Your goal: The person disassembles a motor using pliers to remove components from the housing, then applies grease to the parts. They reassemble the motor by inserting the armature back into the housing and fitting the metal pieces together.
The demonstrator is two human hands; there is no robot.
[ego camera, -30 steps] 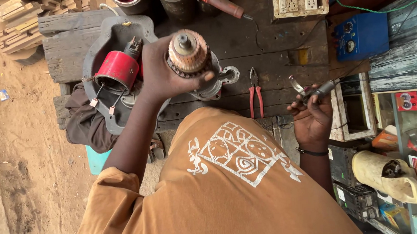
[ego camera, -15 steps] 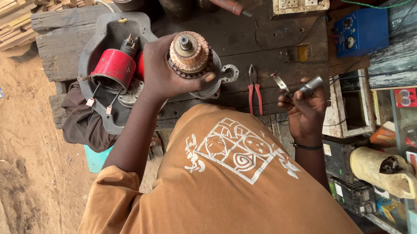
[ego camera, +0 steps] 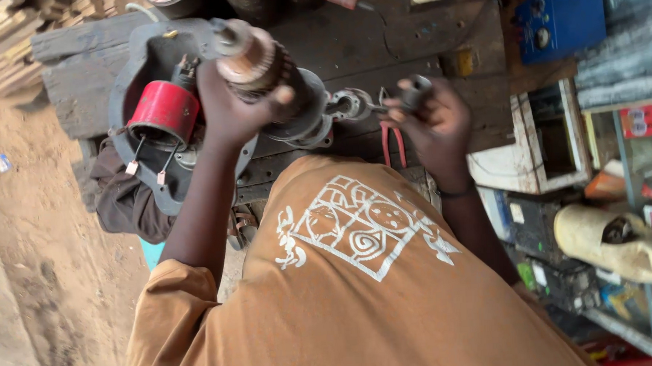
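left hand [ego camera: 235, 109] wrapped around motor armature [ego camera: 258, 59], held above bench [ego camera: 408, 38] | right hand [ego camera: 431, 120] pinching small metal tool [ego camera: 415, 91], blurred | risk: armature looks heavy, one-handed hold may slip, dropping it onto red coil [ego camera: 162, 110]

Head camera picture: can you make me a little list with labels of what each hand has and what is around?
Left hand: grips a coppery motor part, fingers wrapped round it
Right hand: holds a small metal tool, blurred
Under the hands: dark wooden workbench
Beside left hand: red cylinder in a grey metal housing
Near right hand: red-handled pliers on the bench
Top right: blue box
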